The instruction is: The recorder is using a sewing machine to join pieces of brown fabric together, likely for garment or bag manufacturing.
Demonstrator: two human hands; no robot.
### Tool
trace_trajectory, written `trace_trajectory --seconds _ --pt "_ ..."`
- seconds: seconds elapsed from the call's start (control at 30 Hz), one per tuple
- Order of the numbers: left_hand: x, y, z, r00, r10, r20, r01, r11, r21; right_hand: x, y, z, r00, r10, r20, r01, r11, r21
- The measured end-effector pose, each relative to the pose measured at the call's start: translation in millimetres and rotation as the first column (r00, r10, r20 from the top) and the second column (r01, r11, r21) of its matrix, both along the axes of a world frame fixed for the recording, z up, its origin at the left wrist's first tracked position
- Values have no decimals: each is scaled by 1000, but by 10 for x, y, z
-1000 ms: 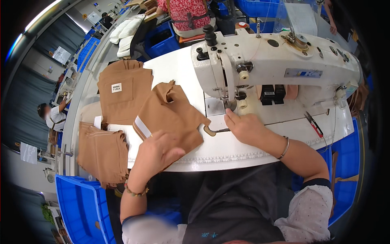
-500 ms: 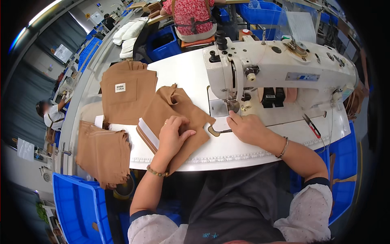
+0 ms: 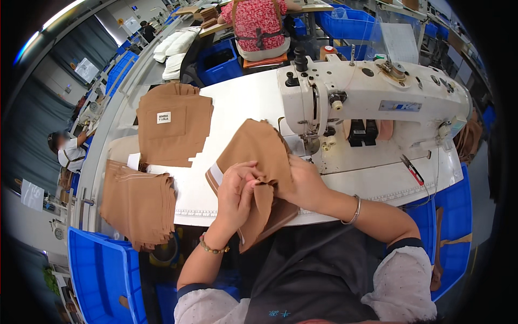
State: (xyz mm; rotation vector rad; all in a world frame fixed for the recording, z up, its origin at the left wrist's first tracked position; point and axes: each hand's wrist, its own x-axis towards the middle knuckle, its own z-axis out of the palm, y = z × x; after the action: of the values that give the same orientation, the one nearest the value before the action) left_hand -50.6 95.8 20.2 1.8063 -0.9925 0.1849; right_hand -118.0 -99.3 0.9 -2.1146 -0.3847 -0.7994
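Both hands grip a brown fabric piece [image 3: 253,146] with a white strip along its left edge, partly lifted off the white table in front of the needle. Thumb and fingers of my left hand [image 3: 236,195] pinch a folded edge near its middle. My right hand [image 3: 306,183] holds its right side, with some fingertips hidden behind the cloth. Just beyond my right hand is the presser foot [image 3: 311,144] of a white sewing machine [image 3: 377,83]. The cloth's lower part hangs over the table's front edge.
Left lie a stack of brown panels with a labelled pocket [image 3: 174,143] and a second brown stack [image 3: 137,200] overhanging the edge. Red-handled thread snips [image 3: 414,171] lie right. Blue bins [image 3: 105,275] stand below. A person in a red patterned top [image 3: 259,27] sits beyond the table.
My right hand has come away from the needle area, leftward onto the cloth. The brown piece is raised and turned, and my left hand has shifted slightly right, now pinching a fold.
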Motion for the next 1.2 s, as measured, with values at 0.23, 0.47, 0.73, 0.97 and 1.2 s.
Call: trace_trajectory --seconds 0.23,0.47,0.73,0.97,1.2 --pt "189 325 246 975 217 -41 -221 962 -161 -126 -194 472 854 297 -427 -129 917 378" --pt "-181 24 219 980 188 68 -182 980 -80 -88 220 312 993 94 -72 -72 963 260" --pt "81 278 307 935 253 249 -255 967 -22 -203 -244 520 803 441 -401 -217 843 492" --pt "14 189 475 981 84 176 -89 996 21 -258 -311 689 790 444 -422 -179 826 535" --pt "17 123 522 1000 -19 -4 18 984 -178 -301 -319 664 894 372 -249 -251 878 408"
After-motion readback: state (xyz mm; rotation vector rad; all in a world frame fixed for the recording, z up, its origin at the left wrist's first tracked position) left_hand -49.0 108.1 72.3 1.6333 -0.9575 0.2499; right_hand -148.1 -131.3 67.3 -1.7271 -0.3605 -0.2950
